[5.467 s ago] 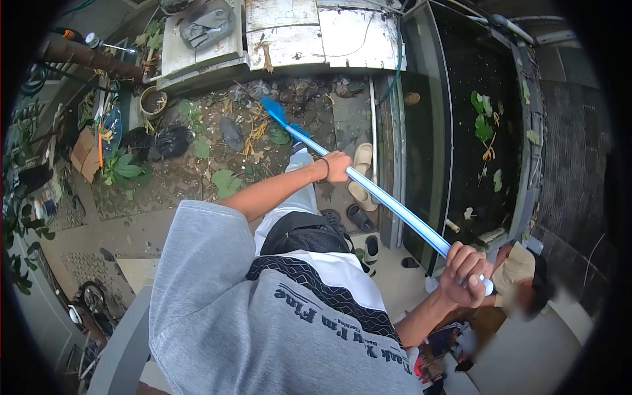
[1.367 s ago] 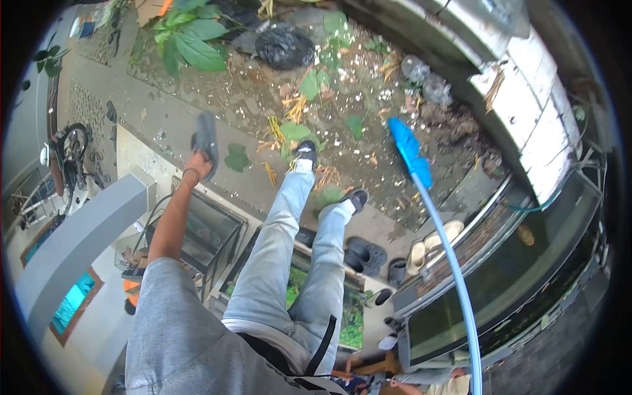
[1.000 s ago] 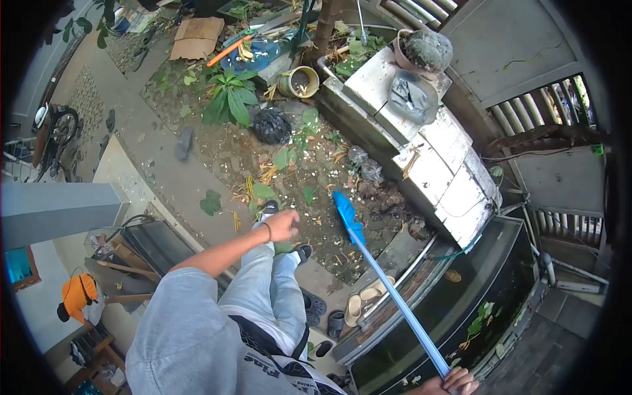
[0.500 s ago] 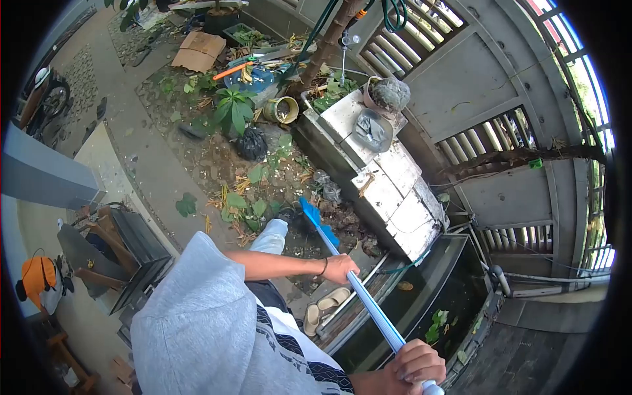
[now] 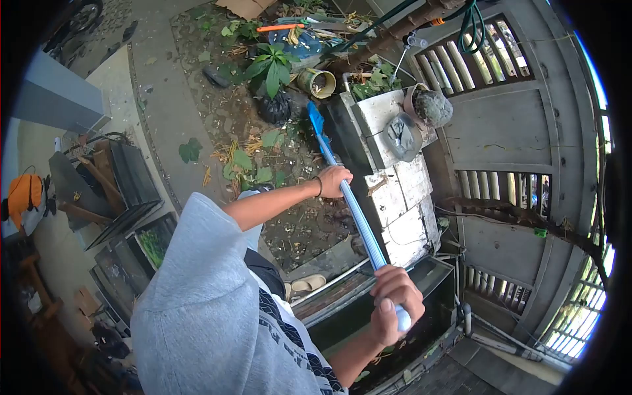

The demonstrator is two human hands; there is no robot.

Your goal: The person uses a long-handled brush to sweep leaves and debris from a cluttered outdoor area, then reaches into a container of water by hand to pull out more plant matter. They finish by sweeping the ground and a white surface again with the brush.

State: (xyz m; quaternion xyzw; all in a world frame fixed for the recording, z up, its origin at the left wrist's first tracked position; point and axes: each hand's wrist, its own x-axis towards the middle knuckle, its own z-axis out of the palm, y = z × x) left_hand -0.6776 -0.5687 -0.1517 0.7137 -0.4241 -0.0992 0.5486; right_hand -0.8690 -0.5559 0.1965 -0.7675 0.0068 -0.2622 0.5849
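My left hand, a dark band at its wrist, wraps round the middle of the pale blue handle of a long broom. My right hand grips the same handle near its rounded end, close to my body. The broom's blue head reaches down to the littered soil, between a black plastic bag and the side of a raised white-tiled block. Its lower edge is too small to make out in detail. Dry leaves lie on the soil left of the handle.
A tipped yellowish bucket and a green plant stand beyond the bag. A clear container and a potted cactus-like plant sit on the block. A dark water tank lies below my right hand; pale shoes are near its edge.
The broom's head has moved farther away along the block, up towards the bucket. Both hands have moved forward with the handle, still gripping it, and my view has shifted.
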